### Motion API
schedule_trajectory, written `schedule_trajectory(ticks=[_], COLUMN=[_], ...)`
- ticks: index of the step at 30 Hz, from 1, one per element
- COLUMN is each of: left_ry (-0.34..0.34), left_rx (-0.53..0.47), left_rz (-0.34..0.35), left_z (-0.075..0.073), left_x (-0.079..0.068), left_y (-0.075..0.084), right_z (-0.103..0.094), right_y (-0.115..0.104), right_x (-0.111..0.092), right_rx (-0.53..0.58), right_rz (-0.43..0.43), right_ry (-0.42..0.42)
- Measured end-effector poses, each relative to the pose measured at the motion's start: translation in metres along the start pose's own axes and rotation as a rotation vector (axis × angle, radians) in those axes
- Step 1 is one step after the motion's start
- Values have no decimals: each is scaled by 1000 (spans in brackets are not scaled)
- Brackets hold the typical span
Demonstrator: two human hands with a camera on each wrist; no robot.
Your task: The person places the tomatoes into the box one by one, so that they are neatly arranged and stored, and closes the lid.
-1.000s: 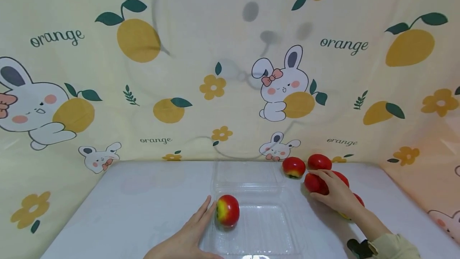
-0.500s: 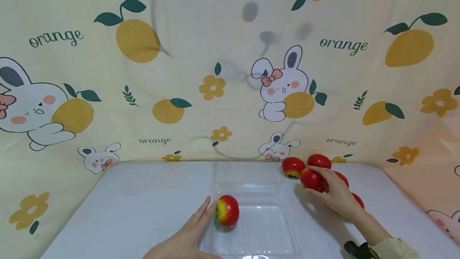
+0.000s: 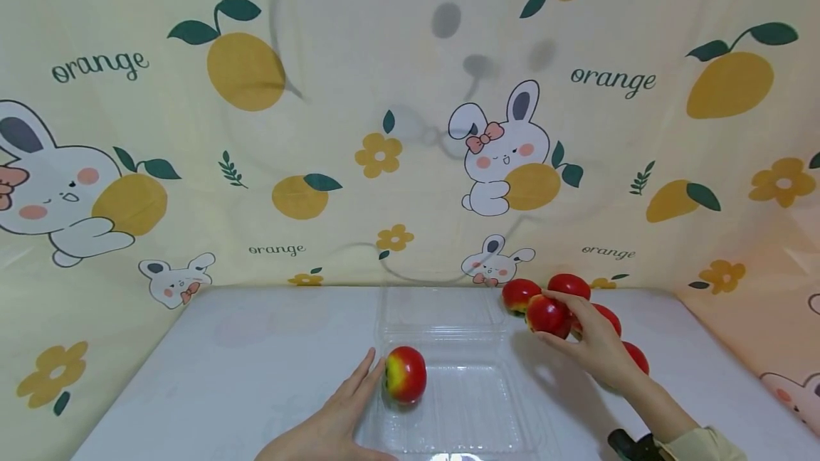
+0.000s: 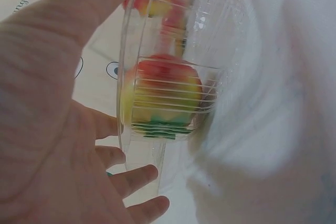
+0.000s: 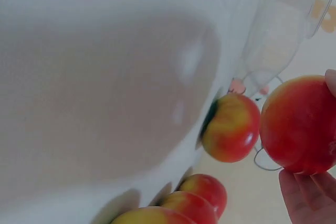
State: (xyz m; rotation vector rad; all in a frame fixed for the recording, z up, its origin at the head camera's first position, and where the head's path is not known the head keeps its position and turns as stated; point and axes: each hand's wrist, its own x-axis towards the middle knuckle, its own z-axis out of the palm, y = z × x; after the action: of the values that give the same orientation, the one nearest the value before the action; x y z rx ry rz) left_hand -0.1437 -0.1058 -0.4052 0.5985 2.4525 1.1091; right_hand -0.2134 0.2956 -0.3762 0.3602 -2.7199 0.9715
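The right hand (image 3: 598, 347) is holding a red fruit (image 3: 547, 316) between its thumb and curved fingers, spread about as wide as the fruit. The fruit is hanging clear of the white table (image 3: 256, 347), at about two o'clock from the clear container's tray (image 3: 470, 404), taking the head view's far side as twelve. Around the held fruit, four loose fruits are sitting on the table: one (image 3: 520, 296) at ten o'clock, one (image 3: 569, 286) at one, one (image 3: 608, 317) at three and one (image 3: 636, 358) at four.

The left hand (image 3: 336, 415) is resting at the tray's nine o'clock side, its fingers extended and grasping nothing; whether it is pressing on the wall, I cannot tell. Inside the tray, a red-and-yellow fruit (image 3: 406, 375) is lying at ten o'clock, its yellow side facing nine. The container's lid (image 3: 442, 310) is lying open at twelve, and a printed backdrop (image 3: 333, 55) is hanging beyond.
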Motion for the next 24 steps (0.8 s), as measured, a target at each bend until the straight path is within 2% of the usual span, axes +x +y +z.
schedule_trajectory(ticks=[4,9,15,24], left_ry=[1,-3,8,26], left_rx=[-7,-10,1,19], left_rz=[-12,-34,-12,54], left_z=[1,2,1,2], left_x=[0,1,0,-3], left_y=[-1,-1,-1,-1], right_z=[1,4,7,10], right_y=[-4,-10,-15,-28], right_x=[-1,-3,-3,-8], right_rx=[15,-23,-42,-14], right_rz=[-6,-49,-120,-141], right_ry=[2,24,58,62])
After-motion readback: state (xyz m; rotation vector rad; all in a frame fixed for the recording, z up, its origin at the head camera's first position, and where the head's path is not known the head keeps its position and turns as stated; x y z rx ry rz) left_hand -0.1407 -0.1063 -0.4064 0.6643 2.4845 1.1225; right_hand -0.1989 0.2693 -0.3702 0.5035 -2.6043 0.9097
